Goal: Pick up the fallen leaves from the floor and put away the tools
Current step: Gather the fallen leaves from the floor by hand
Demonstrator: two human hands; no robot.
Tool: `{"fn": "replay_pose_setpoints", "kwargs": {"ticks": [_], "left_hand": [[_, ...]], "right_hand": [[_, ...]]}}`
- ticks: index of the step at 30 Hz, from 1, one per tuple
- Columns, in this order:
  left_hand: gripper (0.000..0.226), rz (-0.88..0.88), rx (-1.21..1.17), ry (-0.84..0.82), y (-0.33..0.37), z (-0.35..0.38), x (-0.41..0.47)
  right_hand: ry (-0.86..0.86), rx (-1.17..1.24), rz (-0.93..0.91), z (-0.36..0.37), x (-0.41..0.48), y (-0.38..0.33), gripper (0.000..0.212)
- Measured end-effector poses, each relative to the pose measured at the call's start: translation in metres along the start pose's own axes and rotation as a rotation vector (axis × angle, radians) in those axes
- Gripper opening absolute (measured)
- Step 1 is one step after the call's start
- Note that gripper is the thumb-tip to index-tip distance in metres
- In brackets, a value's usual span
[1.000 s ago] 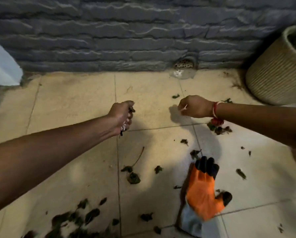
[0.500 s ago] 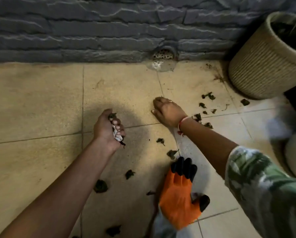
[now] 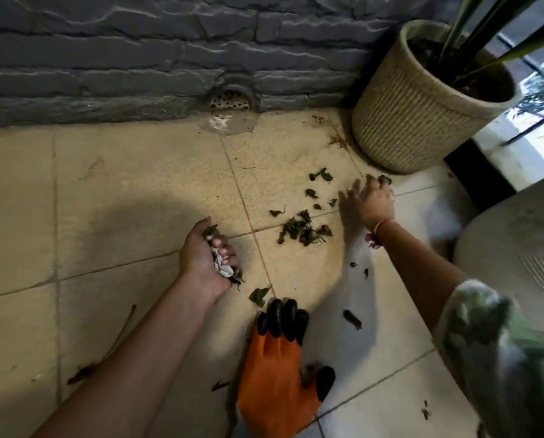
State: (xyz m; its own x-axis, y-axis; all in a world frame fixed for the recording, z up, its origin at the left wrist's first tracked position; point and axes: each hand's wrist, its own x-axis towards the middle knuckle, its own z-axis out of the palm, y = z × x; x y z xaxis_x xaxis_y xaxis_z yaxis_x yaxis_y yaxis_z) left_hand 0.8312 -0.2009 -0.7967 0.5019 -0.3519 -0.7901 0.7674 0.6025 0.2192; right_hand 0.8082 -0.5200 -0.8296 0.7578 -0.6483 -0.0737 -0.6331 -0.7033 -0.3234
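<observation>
Beside the glove (image 3: 277,380) on the floor (image 3: 122,191), up and to its left, the left hand (image 3: 206,257) is curled tight round some leaves (image 3: 210,231) and a bit of white paper (image 3: 223,269). Past the glove's fingertips lies a small heap (image 3: 302,230) of leaf bits. Farther off, to the glove's right, the right hand (image 3: 372,202) is spread wide, its fingertips at one leaf (image 3: 385,179).

Leaf pile (image 3: 304,230) lies between left hand (image 3: 206,257) and right hand (image 3: 372,200) (glove (image 3: 274,380) nearer), pot (image 3: 400,121) behind.
</observation>
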Motion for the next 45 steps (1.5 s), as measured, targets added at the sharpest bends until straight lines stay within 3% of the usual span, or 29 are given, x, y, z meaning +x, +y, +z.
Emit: {"fn": "replay_pose_setpoints", "kwargs": {"ticks": [4,10,14,19,21,23,25,28,38,40,43,45], "left_hand": [[0.044,0.011,0.014,0.002,-0.002,0.000,0.009],[0.051,0.005,-0.002,-0.009,-0.001,-0.002,0.014],[0.052,0.022,-0.019,-0.014,0.005,0.000,0.015],[0.054,0.039,0.004,-0.040,0.007,-0.001,0.016],[0.054,0.038,0.005,-0.032,0.006,-0.003,0.015],[0.052,0.032,0.004,-0.020,0.003,-0.005,0.014],[0.052,0.030,0.006,-0.018,0.002,-0.008,0.012],[0.055,0.020,-0.003,-0.026,0.003,-0.010,0.009],[0.055,0.056,-0.012,-0.031,0.018,-0.023,0.002],[0.054,0.056,-0.022,-0.033,0.019,-0.026,0.000],[0.054,0.072,-0.035,-0.031,0.024,-0.033,-0.005],[0.056,0.075,-0.056,-0.041,0.028,-0.039,-0.011]], "right_hand": [[-0.043,-0.100,0.094,-0.007,0.045,0.027,0.062],[-0.075,-0.104,0.056,0.006,0.058,0.044,0.061],[-0.063,-0.016,-0.243,0.023,0.000,0.018,0.054],[-0.259,0.182,-0.556,0.032,-0.072,-0.022,0.049],[-0.223,0.259,-0.516,0.032,-0.056,-0.032,0.046],[-0.168,0.298,-0.351,0.033,-0.020,-0.039,0.050],[-0.136,0.186,-0.241,0.035,0.018,-0.038,0.062],[-0.183,0.037,-0.228,0.041,0.040,-0.037,0.070],[-0.372,0.103,-0.762,0.055,-0.083,-0.052,0.057],[-0.318,0.231,-0.686,0.045,-0.087,-0.050,0.052],[-0.045,0.435,-0.280,0.027,-0.090,-0.023,0.061],[0.121,0.383,-0.110,0.018,-0.105,0.007,0.066]]}}
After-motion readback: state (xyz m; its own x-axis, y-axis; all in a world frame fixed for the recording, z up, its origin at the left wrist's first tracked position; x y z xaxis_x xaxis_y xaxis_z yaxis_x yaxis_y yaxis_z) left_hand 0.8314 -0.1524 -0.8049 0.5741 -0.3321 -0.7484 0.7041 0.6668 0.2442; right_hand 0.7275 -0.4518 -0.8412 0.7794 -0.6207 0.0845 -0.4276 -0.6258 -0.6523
